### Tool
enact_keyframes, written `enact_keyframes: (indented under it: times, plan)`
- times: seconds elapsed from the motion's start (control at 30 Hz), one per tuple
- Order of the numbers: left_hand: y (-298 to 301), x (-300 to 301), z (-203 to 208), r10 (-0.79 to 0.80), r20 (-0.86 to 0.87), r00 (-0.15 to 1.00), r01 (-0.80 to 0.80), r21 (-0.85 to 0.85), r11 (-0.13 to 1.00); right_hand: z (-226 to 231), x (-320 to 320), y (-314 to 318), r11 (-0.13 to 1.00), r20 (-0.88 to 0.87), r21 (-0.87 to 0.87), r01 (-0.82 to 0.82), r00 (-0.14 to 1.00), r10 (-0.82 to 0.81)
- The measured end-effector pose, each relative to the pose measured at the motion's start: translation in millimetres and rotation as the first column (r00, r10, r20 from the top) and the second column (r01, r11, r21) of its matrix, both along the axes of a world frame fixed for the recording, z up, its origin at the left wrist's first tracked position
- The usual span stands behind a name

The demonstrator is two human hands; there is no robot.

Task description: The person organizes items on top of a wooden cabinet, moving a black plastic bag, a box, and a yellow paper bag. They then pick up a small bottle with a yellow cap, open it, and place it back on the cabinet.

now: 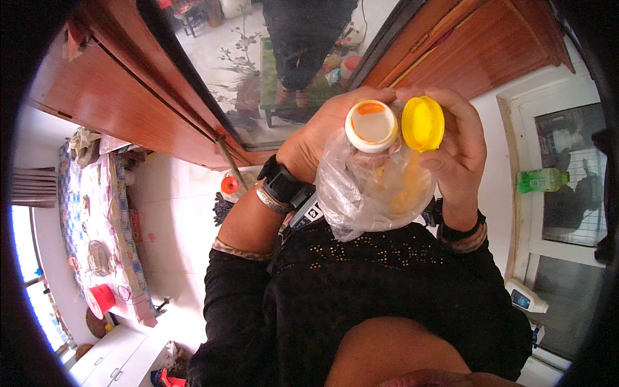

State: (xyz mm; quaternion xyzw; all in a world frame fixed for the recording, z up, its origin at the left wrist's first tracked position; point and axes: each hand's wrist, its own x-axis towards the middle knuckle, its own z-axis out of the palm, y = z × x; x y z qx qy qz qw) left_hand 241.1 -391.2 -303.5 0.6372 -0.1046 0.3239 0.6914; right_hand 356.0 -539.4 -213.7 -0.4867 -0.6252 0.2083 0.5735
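Up in front of my chest, my left hand is closed around a small white bottle whose round mouth faces me. An orange smear marks the inside of its rim. In my right hand, a yellow screw cap is pinched between thumb and fingers, its hollow side toward me, close beside the bottle mouth but apart from it. A crumpled clear plastic bag hangs below the bottle between both hands. Something yellowish shows blurrily through it; which hand bears the bag I cannot tell.
Ahead stands a reddish-brown wooden cabinet with a reflective glass panel. At the left is a table with a patterned cloth and a red tub. A green bottle and a white bottle stand by the window at right.
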Motion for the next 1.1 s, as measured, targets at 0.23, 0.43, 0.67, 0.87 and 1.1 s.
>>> enact_keyframes:
  times: [0.23,0.43,0.67,0.87,1.1]
  plan:
    - [-3.9,1.5,7.3,-0.026,-0.055,0.998,0.029,0.054,0.998,0.8,-1.6,3.2,0.997,-0.038,-0.05,0.054,0.998,-0.056]
    - [-6.6,5.1,5.1,-0.136,-0.127,0.983,0.117,-0.146,0.982,0.7,-2.8,2.1,0.997,-0.007,-0.038,0.073,0.997,-0.073]
    - [0.8,4.5,-4.8,0.077,0.031,0.997,-0.081,0.164,0.983,2.9,-6.8,-5.0,0.996,0.037,-0.081,0.048,0.998,-0.045]
    - [3.4,-3.7,4.9,0.157,0.255,0.954,-0.234,0.31,0.922,-0.8,-10.2,-5.0,0.996,-0.086,0.058,-0.062,0.994,0.067]
    - [-10.5,-46.7,64.8,-0.1,-0.169,0.981,0.101,-0.004,0.995,10.6,-9.0,-3.4,0.921,-0.096,0.256,-0.295,0.94,0.328]
